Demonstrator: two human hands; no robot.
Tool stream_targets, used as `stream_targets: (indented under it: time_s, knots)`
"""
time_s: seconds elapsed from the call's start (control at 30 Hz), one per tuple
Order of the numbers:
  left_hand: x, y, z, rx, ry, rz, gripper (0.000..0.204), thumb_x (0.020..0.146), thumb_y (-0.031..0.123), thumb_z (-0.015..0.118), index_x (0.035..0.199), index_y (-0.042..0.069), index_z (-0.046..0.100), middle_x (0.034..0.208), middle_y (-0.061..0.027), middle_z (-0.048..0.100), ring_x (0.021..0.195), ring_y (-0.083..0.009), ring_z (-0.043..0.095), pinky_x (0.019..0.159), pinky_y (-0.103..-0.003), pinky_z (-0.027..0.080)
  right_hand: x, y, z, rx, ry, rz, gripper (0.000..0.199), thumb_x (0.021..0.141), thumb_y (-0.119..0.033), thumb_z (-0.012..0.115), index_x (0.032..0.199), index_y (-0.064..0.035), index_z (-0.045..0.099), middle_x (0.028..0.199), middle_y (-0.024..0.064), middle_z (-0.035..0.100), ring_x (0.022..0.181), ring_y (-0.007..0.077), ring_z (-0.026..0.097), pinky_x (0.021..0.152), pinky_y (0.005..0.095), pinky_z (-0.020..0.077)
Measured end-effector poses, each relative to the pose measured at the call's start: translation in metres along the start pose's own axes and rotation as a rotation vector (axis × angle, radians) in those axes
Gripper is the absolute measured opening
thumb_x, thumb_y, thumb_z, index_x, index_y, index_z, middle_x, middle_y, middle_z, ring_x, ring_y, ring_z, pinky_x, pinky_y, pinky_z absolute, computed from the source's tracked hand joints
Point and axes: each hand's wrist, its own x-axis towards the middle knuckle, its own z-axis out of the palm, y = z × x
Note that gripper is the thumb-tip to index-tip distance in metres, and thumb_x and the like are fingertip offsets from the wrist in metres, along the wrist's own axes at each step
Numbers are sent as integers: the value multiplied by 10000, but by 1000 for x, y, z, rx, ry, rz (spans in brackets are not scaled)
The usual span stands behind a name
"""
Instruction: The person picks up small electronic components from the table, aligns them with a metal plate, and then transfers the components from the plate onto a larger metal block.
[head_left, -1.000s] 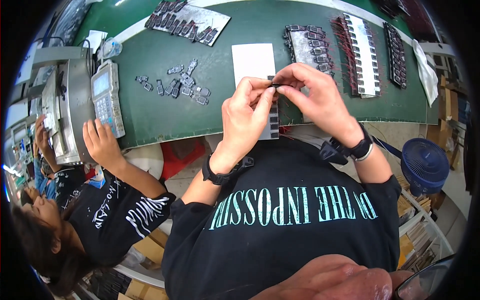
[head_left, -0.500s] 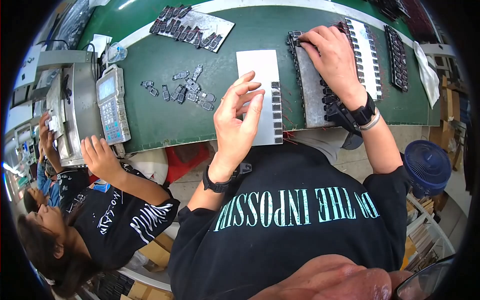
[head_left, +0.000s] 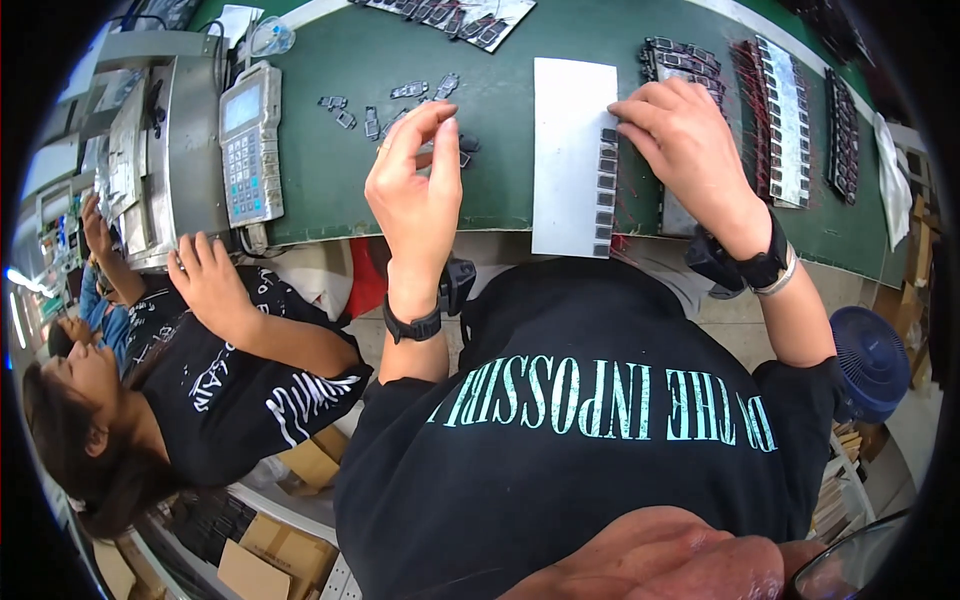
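A white rectangular board (head_left: 573,160) lies on the bench in front of me, with a column of small black rectangular parts (head_left: 605,182) along its right edge. Thin red wires trail from that column. My right hand (head_left: 690,140) is closed, thumb and finger together at the board's right edge, just above the top part; the fingertips hide whatever is between them. My left hand (head_left: 413,185) hovers left of the board, over a loose scatter of black parts (head_left: 372,123). Its fingers are curved, a gap shows between thumb and index, and I see nothing held.
Right of the board, a grey plate (head_left: 678,215) carries more black parts, partly behind my right hand. Farther right stand a wired white strip (head_left: 787,120) and a dark strip (head_left: 842,140). A keypad device (head_left: 252,145) sits left, beside a co-worker's hand (head_left: 215,290). A blue fan (head_left: 870,362) stands right.
My right hand has moved from the grey plate to the white board's right edge. My left hand has moved left, away from the board to the loose parts. The whole view has shifted.
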Motion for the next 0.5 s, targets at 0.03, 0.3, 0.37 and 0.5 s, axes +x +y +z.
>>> stream_targets:
  time_s: [0.03, 0.3, 0.37, 0.5]
  knots:
    - [5, 5, -4, 144, -12, 51, 101, 910, 34, 688, 996, 18, 737, 1103, -117, 733, 870, -216, 705, 739, -297, 581, 0, -2, 4, -5, -27, -5, 134, 860, -78, 708, 990, -46, 720, 941, 80, 650, 932, 285, 587, 847, 382, 454]
    - [24, -13, -3, 675, -19, 374, 128, 806, 113, 776, 925, 70, 755, 983, -84, 707, 953, -306, 623, 826, -394, 540, 0, -6, 0, 11, -103, -11, 144, 829, -59, 703, 947, -15, 634, 921, 107, 618, 940, 309, 567, 858, 396, 451]
    - [33, -18, 1, 710, -37, 408, 138, 791, 123, 786, 916, 73, 753, 964, -82, 699, 963, -311, 605, 832, -409, 531, 1, -6, 2, 19, -114, -2, 153, 826, -54, 701, 946, -12, 617, 923, 111, 616, 941, 312, 565, 860, 400, 450]
    - [52, -25, 14, 808, -106, 515, 124, 766, 110, 789, 864, 65, 727, 944, -82, 682, 947, -305, 592, 790, -428, 525, 5, 0, 1, 97, -174, 3, 147, 841, -34, 679, 945, -1, 580, 927, 138, 618, 927, 350, 565, 850, 424, 458]
